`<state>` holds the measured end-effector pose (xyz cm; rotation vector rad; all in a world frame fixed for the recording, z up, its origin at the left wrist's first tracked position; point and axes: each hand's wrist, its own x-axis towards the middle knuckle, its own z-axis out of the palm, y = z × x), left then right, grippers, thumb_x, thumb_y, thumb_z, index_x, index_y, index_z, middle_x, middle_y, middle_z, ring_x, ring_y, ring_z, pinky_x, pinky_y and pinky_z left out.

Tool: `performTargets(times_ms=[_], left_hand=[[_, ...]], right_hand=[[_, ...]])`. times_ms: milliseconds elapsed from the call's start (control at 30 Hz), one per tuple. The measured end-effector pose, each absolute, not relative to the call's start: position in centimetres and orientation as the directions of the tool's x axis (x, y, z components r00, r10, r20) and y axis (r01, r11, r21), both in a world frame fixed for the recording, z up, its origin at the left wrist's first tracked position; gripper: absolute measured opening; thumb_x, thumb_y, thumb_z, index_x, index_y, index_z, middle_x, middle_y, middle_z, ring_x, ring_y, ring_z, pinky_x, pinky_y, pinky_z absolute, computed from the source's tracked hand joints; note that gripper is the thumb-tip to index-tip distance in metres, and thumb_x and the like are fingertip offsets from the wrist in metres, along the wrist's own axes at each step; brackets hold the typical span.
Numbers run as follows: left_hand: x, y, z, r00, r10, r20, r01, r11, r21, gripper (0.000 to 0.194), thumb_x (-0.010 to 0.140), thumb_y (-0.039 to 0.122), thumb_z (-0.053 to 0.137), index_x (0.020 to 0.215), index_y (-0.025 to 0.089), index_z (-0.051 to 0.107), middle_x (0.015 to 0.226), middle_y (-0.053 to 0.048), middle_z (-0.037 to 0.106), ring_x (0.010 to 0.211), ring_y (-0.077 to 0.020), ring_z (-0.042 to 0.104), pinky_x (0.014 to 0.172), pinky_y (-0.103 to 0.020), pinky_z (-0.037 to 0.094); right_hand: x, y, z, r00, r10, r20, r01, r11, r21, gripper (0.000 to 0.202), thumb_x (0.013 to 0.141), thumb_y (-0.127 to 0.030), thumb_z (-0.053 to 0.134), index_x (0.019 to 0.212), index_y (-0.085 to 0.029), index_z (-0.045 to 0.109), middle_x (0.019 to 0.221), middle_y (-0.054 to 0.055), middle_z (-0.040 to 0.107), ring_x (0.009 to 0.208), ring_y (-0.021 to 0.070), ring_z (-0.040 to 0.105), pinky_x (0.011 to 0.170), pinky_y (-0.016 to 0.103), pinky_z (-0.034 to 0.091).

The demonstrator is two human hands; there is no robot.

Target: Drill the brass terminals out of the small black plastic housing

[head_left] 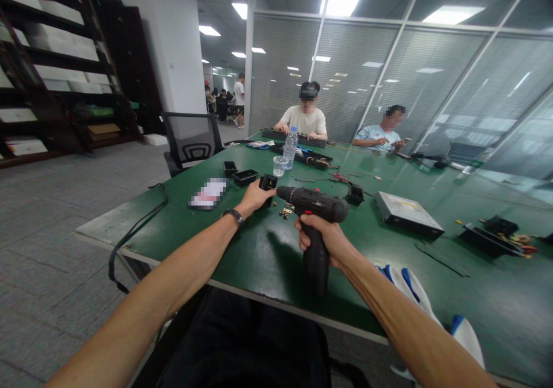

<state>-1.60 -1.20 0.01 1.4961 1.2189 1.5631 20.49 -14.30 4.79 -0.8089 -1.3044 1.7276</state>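
My right hand (322,235) is wrapped round the grip of a black cordless drill (319,204), index finger by its red trigger. The drill points left, its chuck close to a small black box-shaped part (268,183). My left hand (254,198), with a dark band at the wrist, grips that black part near the table's middle. Whether the bit touches the part I cannot tell. Small brass-coloured pieces (286,210) lie on the green table just below the chuck. Two similar black housings, a nearer one (245,177) and a farther one (230,168), sit left of my left hand.
A water bottle (291,147) and plastic cup (280,166) stand beyond the drill. To the right lie a metal disc drive (408,214), a black tray of parts (492,239) and white-blue gloves (408,287). Two people sit at the far side. A black cable hangs off the left edge.
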Motion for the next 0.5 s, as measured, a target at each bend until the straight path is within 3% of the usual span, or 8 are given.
performTargets(times_ms=[500], left_hand=[[-1.61,-1.3,0.09,-0.137,0.91,0.391,0.168,-0.367,0.915,0.039,0.063,0.036,0.08,0.093,0.014,0.067,0.088,-0.007,0.07,0.076,-0.0173,0.061,0.073,-0.029,0.048]], right_hand=[[20.53,-14.32,4.68,-0.455,0.891,-0.004,-0.232,-0.122,-0.965,0.018,0.081,-0.031,0.061,0.071,-0.016,0.063,0.048,0.001,0.057,0.042,0.0138,0.052,0.047,0.027,0.044]])
